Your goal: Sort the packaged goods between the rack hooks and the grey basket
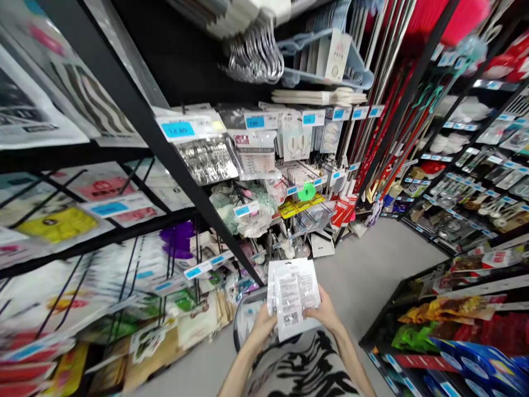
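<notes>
White plastic packets (pixel 291 298) with printed text and small square codes are held up in front of my body, more than one overlapping. My left hand (pixel 264 322) is closed on their left side, and my right hand (pixel 323 310) grips the right side with the thumb on the front. The fingers behind the packets are hidden. Beneath my left hand is a dark-rimmed basket (pixel 236 325) with pale items inside, partly covered by my arm and the packets.
Tall black shelving with hanging packets rises at left; metal hangers (pixel 258 58) and blue hangers (pixel 297 44) hang ahead. Mop poles (pixel 397 110) stand further right. A low shelf of snack bags (pixel 446 309) borders the grey floor (pixel 363 270) at right.
</notes>
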A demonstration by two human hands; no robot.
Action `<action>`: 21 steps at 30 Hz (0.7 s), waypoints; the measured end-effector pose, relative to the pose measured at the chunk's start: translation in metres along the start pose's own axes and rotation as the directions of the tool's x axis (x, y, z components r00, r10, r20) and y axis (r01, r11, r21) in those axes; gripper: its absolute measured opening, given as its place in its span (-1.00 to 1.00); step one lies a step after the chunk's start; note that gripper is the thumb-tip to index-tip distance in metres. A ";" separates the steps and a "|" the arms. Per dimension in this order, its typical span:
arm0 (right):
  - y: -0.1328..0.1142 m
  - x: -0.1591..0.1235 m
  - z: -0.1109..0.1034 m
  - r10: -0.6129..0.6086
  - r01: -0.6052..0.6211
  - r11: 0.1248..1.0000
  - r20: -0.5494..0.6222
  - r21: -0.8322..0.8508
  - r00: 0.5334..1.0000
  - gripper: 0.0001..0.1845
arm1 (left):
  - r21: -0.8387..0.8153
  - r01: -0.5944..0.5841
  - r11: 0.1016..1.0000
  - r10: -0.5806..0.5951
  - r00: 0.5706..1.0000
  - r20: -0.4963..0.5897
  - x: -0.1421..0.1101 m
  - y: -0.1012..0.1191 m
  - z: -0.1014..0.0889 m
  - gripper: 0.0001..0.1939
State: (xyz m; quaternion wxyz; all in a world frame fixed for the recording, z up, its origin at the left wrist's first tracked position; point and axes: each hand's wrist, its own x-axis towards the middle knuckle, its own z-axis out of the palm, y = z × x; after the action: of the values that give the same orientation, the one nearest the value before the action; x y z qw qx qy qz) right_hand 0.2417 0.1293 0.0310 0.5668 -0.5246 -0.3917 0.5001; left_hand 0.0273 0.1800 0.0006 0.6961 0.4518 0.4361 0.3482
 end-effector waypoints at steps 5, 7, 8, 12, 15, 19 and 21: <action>0.015 0.002 0.000 0.104 -0.098 0.990 -0.054 0.107 0.993 -0.48 | 0.084 -0.083 0.993 0.087 0.995 -0.039 0.002 0.015 -0.003 -0.42; 0.019 0.002 -0.007 0.129 -0.107 0.979 -0.117 0.176 0.985 -0.49 | 0.087 -0.083 0.993 0.090 0.993 -0.075 0.002 0.017 -0.004 -0.36; 0.019 0.001 -0.011 0.131 -0.096 0.973 -0.160 0.212 0.978 -0.48 | 0.083 -0.076 0.994 0.084 0.992 -0.092 0.003 0.017 -0.005 -0.35; 0.018 0.000 -0.030 0.117 -0.002 0.949 -0.345 0.316 0.931 -0.47 | 0.060 -0.083 0.995 0.089 0.989 -0.120 0.002 0.022 -0.013 -0.33; 0.016 -0.001 -0.041 0.092 0.055 0.950 -0.444 0.307 0.891 -0.44 | 0.071 -0.077 0.994 0.085 0.989 -0.118 0.002 0.026 -0.022 -0.30; 0.015 -0.006 -0.044 0.066 0.084 0.955 -0.481 0.284 0.874 -0.43 | 0.095 -0.030 0.995 0.043 0.989 -0.141 0.003 0.029 -0.029 -0.26; 0.015 -0.008 -0.042 0.059 0.088 0.954 -0.470 0.286 0.881 -0.42 | 0.092 -0.015 0.996 0.029 0.988 -0.154 0.004 0.028 -0.029 -0.25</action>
State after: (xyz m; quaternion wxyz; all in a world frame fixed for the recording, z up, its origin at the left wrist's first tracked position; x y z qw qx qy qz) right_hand 0.2784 0.1126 0.0106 0.7216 -0.5359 -0.1654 0.4059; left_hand -0.0010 0.2026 0.0195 0.6349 0.4591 0.4992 0.3700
